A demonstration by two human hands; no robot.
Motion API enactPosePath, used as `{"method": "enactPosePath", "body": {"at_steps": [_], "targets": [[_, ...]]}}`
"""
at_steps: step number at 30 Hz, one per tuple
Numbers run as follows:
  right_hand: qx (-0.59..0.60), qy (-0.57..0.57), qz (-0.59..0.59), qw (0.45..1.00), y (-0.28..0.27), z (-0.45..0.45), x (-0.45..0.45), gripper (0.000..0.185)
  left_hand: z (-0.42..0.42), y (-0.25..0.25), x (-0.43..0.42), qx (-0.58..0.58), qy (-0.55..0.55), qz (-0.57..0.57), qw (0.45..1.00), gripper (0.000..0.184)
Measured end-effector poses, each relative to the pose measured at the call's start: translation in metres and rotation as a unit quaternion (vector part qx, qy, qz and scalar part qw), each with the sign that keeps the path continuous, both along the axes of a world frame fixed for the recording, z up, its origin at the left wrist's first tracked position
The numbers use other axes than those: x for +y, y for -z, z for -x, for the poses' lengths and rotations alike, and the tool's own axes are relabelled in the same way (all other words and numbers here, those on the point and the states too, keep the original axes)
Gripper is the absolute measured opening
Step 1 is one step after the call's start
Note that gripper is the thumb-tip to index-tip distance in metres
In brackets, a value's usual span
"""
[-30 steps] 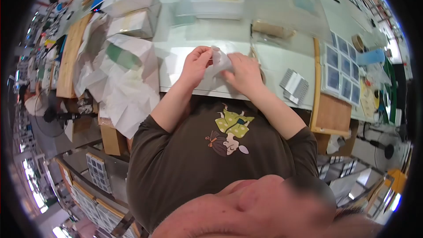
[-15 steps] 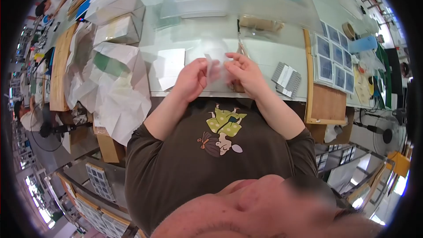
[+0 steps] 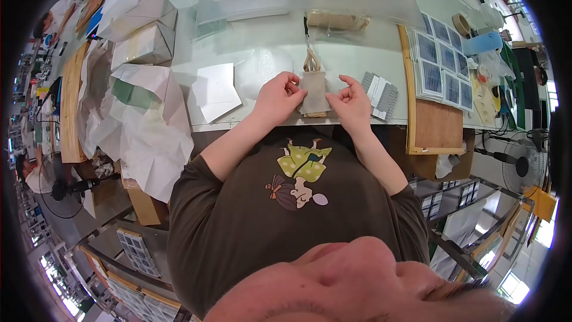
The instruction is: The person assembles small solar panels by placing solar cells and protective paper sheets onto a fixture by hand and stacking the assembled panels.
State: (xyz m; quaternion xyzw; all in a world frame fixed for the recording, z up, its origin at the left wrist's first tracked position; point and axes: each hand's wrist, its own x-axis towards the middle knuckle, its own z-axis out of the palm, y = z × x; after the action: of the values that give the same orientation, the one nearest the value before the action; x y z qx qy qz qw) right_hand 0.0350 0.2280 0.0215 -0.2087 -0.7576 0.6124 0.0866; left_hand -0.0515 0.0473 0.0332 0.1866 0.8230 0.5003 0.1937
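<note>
Flanking grey-beige piece (image 3: 314, 90) with curled left hand (image 3: 282, 99) (fingertips partly hidden; cannot tell whether gripping) and empty, loosely parted right hand (image 3: 353, 104).

Card (image 3: 215, 92) left of flat piece (image 3: 314, 90) — strips (image 3: 385, 99) right.

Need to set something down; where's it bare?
Bare table lies beyond the white card, between the white boxes and translucent film; another patch between brown roll and grey strips. Crowded: around the grey pouch, left hand and right hand.

Wearer's two hands (image 3: 281, 98), two wrapped boxes (image 3: 132, 9), two fans (image 3: 522, 166), one tape roll (image 3: 457, 26)
</note>
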Motion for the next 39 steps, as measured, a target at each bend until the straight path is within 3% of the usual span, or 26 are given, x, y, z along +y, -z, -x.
{"method": "enactPosePath", "body": {"at_steps": [8, 23, 27, 28, 29, 30, 31, 34, 39], "targets": [[0.006, 0.000, 0.011, 1.000, 0.003, -0.002, 0.000, 0.053, 0.000, 0.006, -0.004, -0.039, -0.033, -0.024, 0.998, 0.040], [-0.010, -0.002, -0.011, 1.000, -0.001, -0.006, -0.005, 0.052, -0.004, -0.004, -0.004, -0.038, -0.024, -0.001, 0.999, 0.041], [-0.012, -0.003, -0.107, 0.994, -0.008, -0.009, 0.017, 0.054, -0.009, 0.009, -0.004, 0.014, -0.034, -0.035, 0.999, 0.038], [0.038, -0.017, -0.289, 0.956, -0.013, -0.007, 0.037, 0.054, -0.012, 0.005, -0.006, 0.071, -0.019, -0.034, 0.997, 0.034], [0.084, -0.034, -0.460, 0.883, -0.017, -0.004, 0.057, 0.054, -0.015, 0.001, -0.010, 0.128, -0.007, -0.032, 0.991, 0.031], [0.047, -0.040, -0.499, 0.864, -0.015, -0.005, 0.082, 0.056, -0.017, -0.006, -0.016, 0.136, 0.041, -0.032, 0.989, 0.026], [0.047, -0.037, -0.501, 0.863, -0.017, -0.007, 0.100, 0.056, -0.019, -0.005, -0.020, 0.137, 0.043, -0.035, 0.989, 0.026], [-0.029, -0.095, -0.553, 0.827, -0.023, -0.015, 0.133, 0.055, -0.024, 0.001, -0.031, 0.280, 0.175, -0.029, 0.944, 0.024], [-0.078, -0.130, -0.531, 0.834, -0.016, -0.018, 0.144, 0.058, -0.024, 0.011, -0.033, 0.354, 0.169, -0.027, 0.920, 0.019]]}}
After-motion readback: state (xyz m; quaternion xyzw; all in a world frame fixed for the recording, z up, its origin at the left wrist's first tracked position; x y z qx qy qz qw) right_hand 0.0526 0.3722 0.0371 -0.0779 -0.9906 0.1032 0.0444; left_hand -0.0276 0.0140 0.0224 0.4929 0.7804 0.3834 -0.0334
